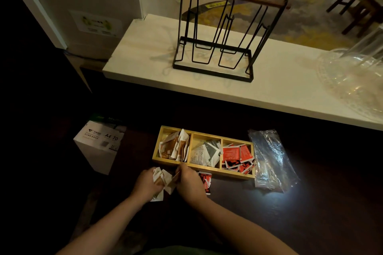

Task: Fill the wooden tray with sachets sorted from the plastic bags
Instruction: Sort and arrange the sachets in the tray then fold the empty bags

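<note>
Wooden tray sits on the dark counter, three compartments holding brown-white, grey-white and red sachets. Just near of it, left hand and right hand, close together, grip a bunch of brown-white sachets. Plastic bag lies right of the tray.

Dark counter: wooden tray, plastic bag
</note>
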`<state>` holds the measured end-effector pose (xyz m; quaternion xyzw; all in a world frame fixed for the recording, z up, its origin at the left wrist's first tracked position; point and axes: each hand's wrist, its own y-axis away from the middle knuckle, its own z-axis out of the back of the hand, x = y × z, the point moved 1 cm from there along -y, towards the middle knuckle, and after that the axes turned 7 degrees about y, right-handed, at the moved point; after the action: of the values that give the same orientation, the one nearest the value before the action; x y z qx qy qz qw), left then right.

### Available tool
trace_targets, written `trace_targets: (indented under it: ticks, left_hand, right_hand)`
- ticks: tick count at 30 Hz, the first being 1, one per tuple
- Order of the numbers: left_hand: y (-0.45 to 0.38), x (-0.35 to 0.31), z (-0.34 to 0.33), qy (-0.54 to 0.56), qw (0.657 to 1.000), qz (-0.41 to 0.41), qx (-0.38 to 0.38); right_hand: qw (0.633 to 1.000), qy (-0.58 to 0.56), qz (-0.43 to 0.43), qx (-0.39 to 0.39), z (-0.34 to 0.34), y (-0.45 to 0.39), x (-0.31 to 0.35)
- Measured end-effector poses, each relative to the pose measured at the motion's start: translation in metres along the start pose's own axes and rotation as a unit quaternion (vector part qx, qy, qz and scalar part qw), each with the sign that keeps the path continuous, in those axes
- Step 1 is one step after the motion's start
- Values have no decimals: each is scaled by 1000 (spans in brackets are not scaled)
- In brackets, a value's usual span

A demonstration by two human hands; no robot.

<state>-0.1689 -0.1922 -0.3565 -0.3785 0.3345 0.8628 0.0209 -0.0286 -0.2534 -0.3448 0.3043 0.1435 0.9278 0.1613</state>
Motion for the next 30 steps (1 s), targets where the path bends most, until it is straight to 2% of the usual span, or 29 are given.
trace_targets:
  ticks: [2,7,13,17,21,22,24,26,27,30]
  left_hand:
    - [2,0,1,34,999,4,-1]
    - [6,-2,4,128,992,22,-4]
    - [11,7,9,231,973,24,19]
    - [16,14,16,341,935,94,7]
    - [26,5,35,458,876,130,73]
    - [30,-1,39,493,852,143,100]
    - [37,-15,45,539,813,170,139]
    - [41,-28,48,561,791,173,172]
    - [42,-35,49,569,784,163,186]
    - [43,-55,48,560,796,110,200]
  right_hand:
    - [994,-97,-35,20,-2,-1,4]
    - [1000,18,-8,24,-18,4,2]
    - [989,-91,-42,106,-23,6,8]
    - [992,-115,-17,50,0,10,8]
    - [994,-28,77,-77,40,19,14]
    - [983,-3,134,-127,50,21,17]
    - [937,47,277,-209,63,25,22]
    - [895,76,379,-223,64,25,23]
    - [887,86,401,-215,62,23,21]
    - [891,102,397,-197,61,16,16]
